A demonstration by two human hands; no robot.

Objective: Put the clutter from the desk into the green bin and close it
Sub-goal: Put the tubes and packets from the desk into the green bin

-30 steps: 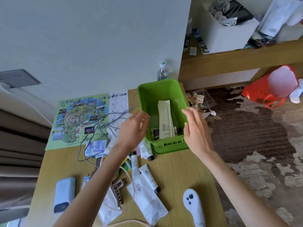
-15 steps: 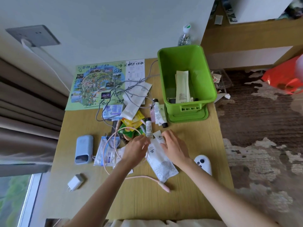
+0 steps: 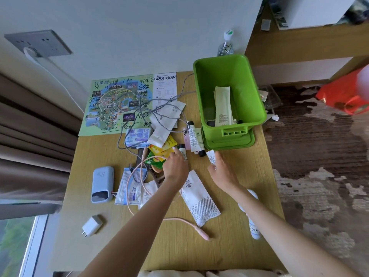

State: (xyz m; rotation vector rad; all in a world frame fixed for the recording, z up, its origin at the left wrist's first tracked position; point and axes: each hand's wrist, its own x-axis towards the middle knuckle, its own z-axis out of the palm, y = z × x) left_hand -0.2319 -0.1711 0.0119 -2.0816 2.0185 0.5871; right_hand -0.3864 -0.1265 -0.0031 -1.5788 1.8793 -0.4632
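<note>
One bright green bin (image 3: 217, 74) stands open (packets (image 3: 223, 104) inside); right grip (image 3: 223, 172) pinches a white tube (image 3: 210, 156), left grip (image 3: 175, 166) unclear.

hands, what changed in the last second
Both hands left the rim of the green bin and came down to the clutter. The right hand now holds a white tube; the left hand touches a black-capped tube, grip unclear. Bin, cream packet inside and white sachet stayed put.
</note>
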